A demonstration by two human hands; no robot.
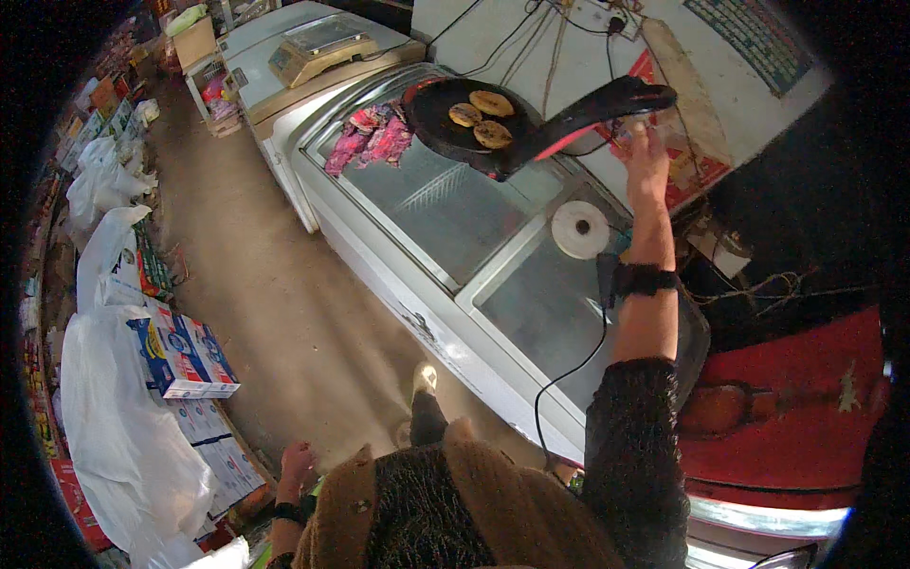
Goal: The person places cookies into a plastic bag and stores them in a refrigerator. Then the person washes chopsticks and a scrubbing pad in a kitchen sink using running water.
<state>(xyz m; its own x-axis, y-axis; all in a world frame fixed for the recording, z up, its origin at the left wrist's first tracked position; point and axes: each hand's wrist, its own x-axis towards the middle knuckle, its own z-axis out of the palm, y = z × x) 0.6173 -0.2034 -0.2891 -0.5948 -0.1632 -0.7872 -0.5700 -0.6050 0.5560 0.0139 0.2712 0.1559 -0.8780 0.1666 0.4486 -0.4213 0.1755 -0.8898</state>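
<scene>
My right hand (645, 160) is raised at the far end of the tilted-up black lid (601, 114) of a round electric griddle. Its fingertips are blurred against the lid's underside, so I cannot tell whether they grip it. Three browned flat cakes (490, 103) lie on the griddle's dark plate (437, 107), which rests on the glass top of a chest freezer (462, 220). A crumpled pink cloth (380, 139) touches the griddle's left side. Low on the left, my left hand (297, 461) hangs beside my body, away from the griddle, its finger position unclear.
A white roll (581, 230) lies on the freezer glass. A black cord (569, 387) hangs from my right wrist strap. Behind the griddle stands a weighing scale (320, 50). Boxed goods (185, 352) and white plastic bags (121, 427) line the left. A red surface (775, 405) stands right.
</scene>
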